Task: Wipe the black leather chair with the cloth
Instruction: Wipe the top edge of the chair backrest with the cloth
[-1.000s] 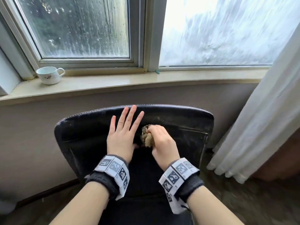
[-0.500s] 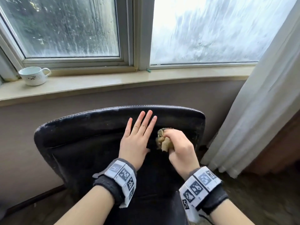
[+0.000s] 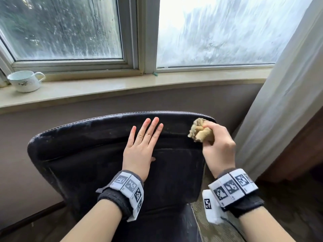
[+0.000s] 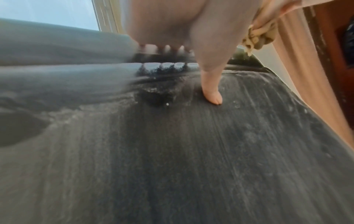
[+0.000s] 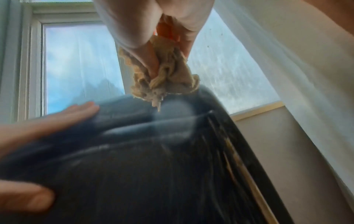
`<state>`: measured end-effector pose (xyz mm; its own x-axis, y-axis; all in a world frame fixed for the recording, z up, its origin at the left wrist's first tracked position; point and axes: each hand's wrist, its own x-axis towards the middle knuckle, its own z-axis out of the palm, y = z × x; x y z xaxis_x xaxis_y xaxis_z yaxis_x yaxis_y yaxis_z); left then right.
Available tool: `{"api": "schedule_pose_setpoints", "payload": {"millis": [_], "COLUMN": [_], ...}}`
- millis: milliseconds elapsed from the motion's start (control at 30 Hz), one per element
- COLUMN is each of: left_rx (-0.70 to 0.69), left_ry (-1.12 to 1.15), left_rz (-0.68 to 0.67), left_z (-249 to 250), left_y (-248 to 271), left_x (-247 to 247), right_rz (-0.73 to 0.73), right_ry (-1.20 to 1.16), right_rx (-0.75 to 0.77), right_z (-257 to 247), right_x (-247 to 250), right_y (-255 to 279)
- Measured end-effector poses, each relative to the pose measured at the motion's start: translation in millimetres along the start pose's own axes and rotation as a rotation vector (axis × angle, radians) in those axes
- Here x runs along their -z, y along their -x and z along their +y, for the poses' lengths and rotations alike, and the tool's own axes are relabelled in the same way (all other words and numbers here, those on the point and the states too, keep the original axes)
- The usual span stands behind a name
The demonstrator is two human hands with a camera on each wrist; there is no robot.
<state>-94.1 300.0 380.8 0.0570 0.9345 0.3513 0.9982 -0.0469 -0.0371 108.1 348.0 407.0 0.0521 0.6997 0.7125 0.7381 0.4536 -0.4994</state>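
The black leather chair (image 3: 78,154) stands before me with its dusty backrest facing me, below the window sill. My left hand (image 3: 141,145) lies flat on the backrest near its top, fingers straight. My right hand (image 3: 216,142) grips a bunched tan cloth (image 3: 199,132) against the chair's upper right corner. In the right wrist view the cloth (image 5: 162,78) hangs from my fingers onto the rounded top edge of the chair (image 5: 153,166). In the left wrist view my thumb (image 4: 210,91) touches the streaked leather (image 4: 172,151), and the cloth (image 4: 256,39) shows at the upper right.
A white cup (image 3: 26,81) sits on the window sill (image 3: 122,86) at the far left. A pale curtain (image 3: 279,102) hangs close to the chair's right side. Dark wooden furniture (image 3: 305,145) stands behind the curtain. Wet window panes fill the upper part of the head view.
My right hand has carried the cloth from beside the left hand rightward and up to the chair's upper right corner. The left hand stays flat on the backrest.
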Motion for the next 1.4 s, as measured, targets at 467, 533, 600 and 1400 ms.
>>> {"api": "schedule_pose_setpoints", "payload": {"millis": [467,533,600,1400], "left_rx": [0.01,0.02,0.025,-0.312], "left_ry": [0.016,0.02,0.02,-0.109], "left_rz": [0.048,0.032,0.01,0.01], "left_z": [8,8,7,111], "left_y": [1,-1,-1,-39], "left_x": [0,0,-1,-41], "right_rz": [-0.062,-0.173,-0.28,0.088], "right_ry": [0.044,0.069,0.08,-0.262], "right_rx": [-0.088,-0.15,-0.303,-0.254], "right_z": [18,24,32,60], "right_x": [-11,-12,-5,-17], "right_y": [29,48,65,63]}}
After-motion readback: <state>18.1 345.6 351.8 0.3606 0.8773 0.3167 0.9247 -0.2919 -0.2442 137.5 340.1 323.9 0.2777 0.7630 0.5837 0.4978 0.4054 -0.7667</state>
